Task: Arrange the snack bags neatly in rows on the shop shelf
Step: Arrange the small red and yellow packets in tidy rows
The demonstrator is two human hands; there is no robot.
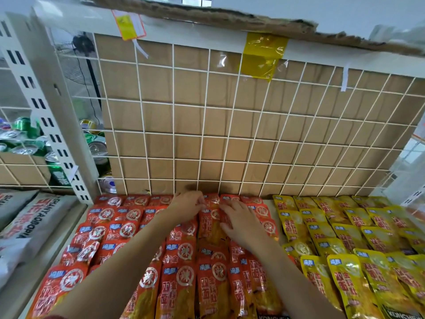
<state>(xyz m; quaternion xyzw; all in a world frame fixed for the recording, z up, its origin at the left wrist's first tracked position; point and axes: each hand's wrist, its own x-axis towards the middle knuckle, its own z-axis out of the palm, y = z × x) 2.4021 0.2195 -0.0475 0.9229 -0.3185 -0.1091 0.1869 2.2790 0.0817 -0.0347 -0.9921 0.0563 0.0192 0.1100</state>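
Observation:
Red snack bags (115, 229) lie in overlapping rows on the left half of the white shelf (271, 204). Yellow snack bags (345, 240) fill the right half in similar rows. Both my arms reach over the red bags to the back of the shelf. My left hand (186, 207) pinches the top edge of a red bag (212, 223) in the back rows with its fingertips. My right hand (239, 221) rests flat, fingers spread, on the red bags just right of that one. Bags under my forearms are partly hidden.
A white wire grid (230, 125) backed by brown cardboard stands behind the shelf. A white slotted upright (46, 125) bounds the left side, with green drink cans (25, 139) beyond it. Grey bags (34, 217) lie on the neighbouring shelf at left.

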